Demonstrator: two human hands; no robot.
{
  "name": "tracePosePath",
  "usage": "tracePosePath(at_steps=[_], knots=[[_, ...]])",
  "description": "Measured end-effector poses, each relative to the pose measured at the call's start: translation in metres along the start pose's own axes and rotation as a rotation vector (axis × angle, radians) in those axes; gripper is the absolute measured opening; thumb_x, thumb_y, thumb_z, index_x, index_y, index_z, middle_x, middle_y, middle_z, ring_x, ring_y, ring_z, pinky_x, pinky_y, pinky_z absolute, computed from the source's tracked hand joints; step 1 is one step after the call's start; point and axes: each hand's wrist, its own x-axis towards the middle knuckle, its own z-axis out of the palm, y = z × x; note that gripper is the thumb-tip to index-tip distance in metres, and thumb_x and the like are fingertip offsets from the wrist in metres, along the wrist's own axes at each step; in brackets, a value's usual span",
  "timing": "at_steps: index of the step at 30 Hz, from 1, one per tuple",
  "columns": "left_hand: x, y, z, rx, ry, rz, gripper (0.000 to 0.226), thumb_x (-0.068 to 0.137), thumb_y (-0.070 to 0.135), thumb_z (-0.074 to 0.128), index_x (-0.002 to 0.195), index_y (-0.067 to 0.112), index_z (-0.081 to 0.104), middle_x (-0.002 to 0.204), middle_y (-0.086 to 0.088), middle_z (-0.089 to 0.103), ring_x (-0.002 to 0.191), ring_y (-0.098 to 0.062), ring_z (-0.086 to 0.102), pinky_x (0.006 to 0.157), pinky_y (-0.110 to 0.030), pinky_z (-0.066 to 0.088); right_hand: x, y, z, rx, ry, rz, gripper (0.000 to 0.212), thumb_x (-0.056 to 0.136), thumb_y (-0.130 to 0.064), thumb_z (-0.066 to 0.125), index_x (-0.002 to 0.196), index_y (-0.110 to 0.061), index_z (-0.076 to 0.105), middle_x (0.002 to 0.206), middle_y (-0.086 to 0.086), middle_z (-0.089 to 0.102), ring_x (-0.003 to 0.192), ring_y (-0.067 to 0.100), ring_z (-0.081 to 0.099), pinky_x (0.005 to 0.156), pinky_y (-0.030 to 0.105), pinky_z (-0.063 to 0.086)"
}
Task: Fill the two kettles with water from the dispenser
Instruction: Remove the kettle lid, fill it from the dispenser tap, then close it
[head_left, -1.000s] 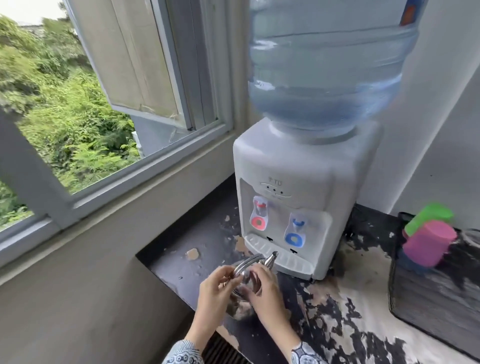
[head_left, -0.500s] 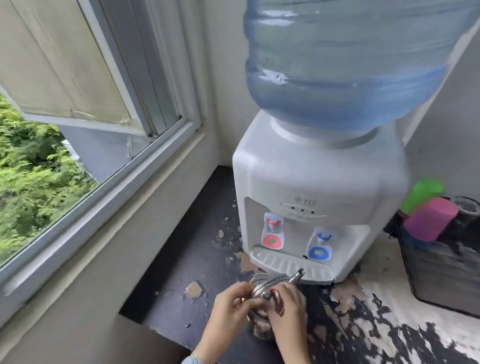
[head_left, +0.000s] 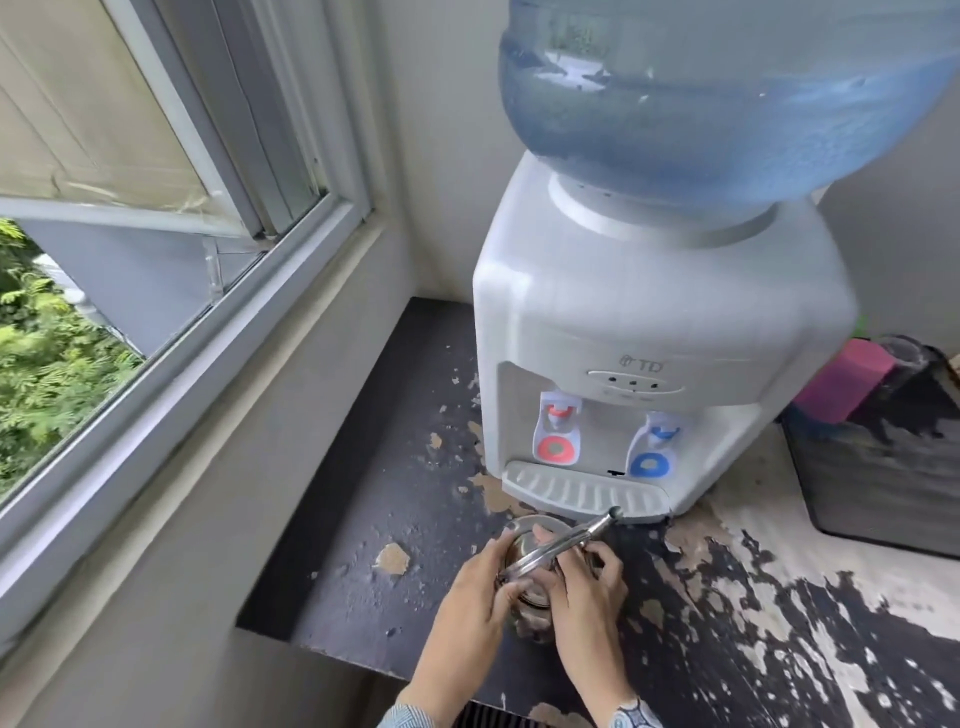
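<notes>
Both hands, left hand (head_left: 475, 592) and right hand (head_left: 584, 590), fingers curled round steel kettle (head_left: 535, 564). Filling not begun; next, likely spot it under blue tap (head_left: 652, 452).

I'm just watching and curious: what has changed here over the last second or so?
Not much. Both hands, left hand and right hand, keep gripping the small metal kettle on the counter in front of the dispenser. The view has come closer and swung right, away from the window. The kettle is not yet under a tap; no water is running.
</notes>
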Motion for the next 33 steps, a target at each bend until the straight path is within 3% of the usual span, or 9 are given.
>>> tracePosePath(at_steps=[3, 7, 12, 16, 19, 22, 25, 29, 33], knots=[[0.001, -0.005, 0.002, 0.025, 0.014, 0.010, 0.047, 0.095, 0.040, 0.040, 0.140, 0.038, 0.030, 0.140, 0.019, 0.041, 0.132, 0.002, 0.034, 0.104, -0.011, 0.026, 0.003, -0.001, -0.001, 0.037, -0.069, 0.064, 0.039, 0.083, -0.021, 0.064, 0.117, -0.039, 0.058, 0.122, 0.013, 0.043, 0.117, 0.029, 0.034, 0.091, 0.035, 0.028], [0.003, -0.007, 0.007, 0.036, 0.022, 0.002, 0.048, 0.094, 0.038, 0.046, 0.134, 0.049, 0.022, 0.133, 0.026, 0.037, 0.132, 0.001, 0.032, 0.097, 0.000, 0.020, 0.004, -0.002, -0.003, 0.075, -0.107, 0.076, 0.042, 0.086, -0.019, 0.060, 0.119, -0.045, 0.054, 0.123, 0.011, 0.038, 0.117, 0.024, 0.031, 0.096, 0.035, 0.027], [0.005, -0.012, 0.008, 0.010, 0.001, -0.007, 0.080, 0.066, 0.054, 0.072, 0.124, 0.065, 0.017, 0.128, 0.028, 0.036, 0.122, 0.021, 0.027, 0.091, 0.001, 0.028, -0.001, -0.004, -0.008, 0.127, -0.069, 0.152, 0.044, 0.085, -0.017, 0.062, 0.123, -0.040, 0.054, 0.125, 0.010, 0.039, 0.118, 0.028, 0.035, 0.093, 0.026, 0.023], [0.008, -0.012, 0.014, -0.038, 0.017, 0.037, 0.090, 0.056, 0.058, 0.077, 0.126, 0.060, 0.021, 0.129, 0.028, 0.030, 0.126, 0.016, 0.025, 0.102, -0.004, 0.026, -0.012, -0.017, -0.013, 0.104, 0.089, 0.086, 0.044, 0.077, -0.018, 0.070, 0.118, -0.031, 0.060, 0.095, -0.021, 0.044, 0.101, 0.014, 0.042, 0.094, 0.045, 0.026], [0.011, -0.009, 0.017, -0.099, 0.047, 0.056, 0.086, 0.055, 0.055, 0.077, 0.125, 0.057, 0.028, 0.131, 0.029, 0.034, 0.129, 0.008, 0.028, 0.106, -0.015, 0.028, -0.013, -0.013, -0.012, 0.111, 0.115, 0.024, 0.022, 0.076, -0.011, 0.071, 0.098, -0.013, 0.067, 0.105, -0.008, 0.061, 0.106, 0.026, 0.055, 0.090, 0.050, 0.034], [0.014, -0.006, 0.017, -0.150, 0.064, 0.029, 0.085, 0.050, 0.052, 0.081, 0.119, 0.060, 0.032, 0.126, 0.032, 0.037, 0.126, 0.011, 0.031, 0.099, -0.002, 0.028, -0.008, -0.007, -0.013, 0.305, -0.031, 0.017, 0.032, 0.086, -0.008, 0.060, 0.115, -0.021, 0.057, 0.121, -0.003, 0.059, 0.111, 0.021, 0.055, 0.093, 0.045, 0.045], [0.014, -0.004, 0.016, -0.174, 0.062, 0.005, 0.088, 0.048, 0.057, 0.078, 0.123, 0.055, 0.032, 0.128, 0.029, 0.037, 0.126, 0.010, 0.033, 0.098, 0.001, 0.025, -0.005, -0.007, -0.013, 0.392, -0.084, 0.049, 0.030, 0.090, -0.009, 0.053, 0.115, -0.025, 0.053, 0.114, -0.002, 0.060, 0.096, 0.018, 0.059, 0.085, 0.045, 0.052], [0.015, -0.002, 0.018, -0.147, 0.075, 0.022, 0.081, 0.055, 0.037, 0.083, 0.122, 0.048, 0.038, 0.128, 0.031, 0.038, 0.128, 0.014, 0.026, 0.097, 0.005, 0.017, -0.002, -0.004, -0.012, 0.403, -0.092, 0.052, 0.028, 0.091, -0.007, 0.051, 0.114, -0.023, 0.053, 0.109, 0.004, 0.062, 0.083, 0.013, 0.060, 0.076, 0.031, 0.054], [0.016, -0.002, 0.016, -0.129, 0.078, 0.038, 0.077, 0.057, 0.032, 0.084, 0.119, 0.047, 0.040, 0.125, 0.033, 0.040, 0.126, 0.019, 0.023, 0.097, 0.006, 0.015, -0.002, -0.005, -0.012, 0.438, -0.103, 0.063, 0.029, 0.091, -0.006, 0.050, 0.117, -0.018, 0.053, 0.111, 0.005, 0.060, 0.093, 0.018, 0.061, 0.080, 0.044, 0.054]])
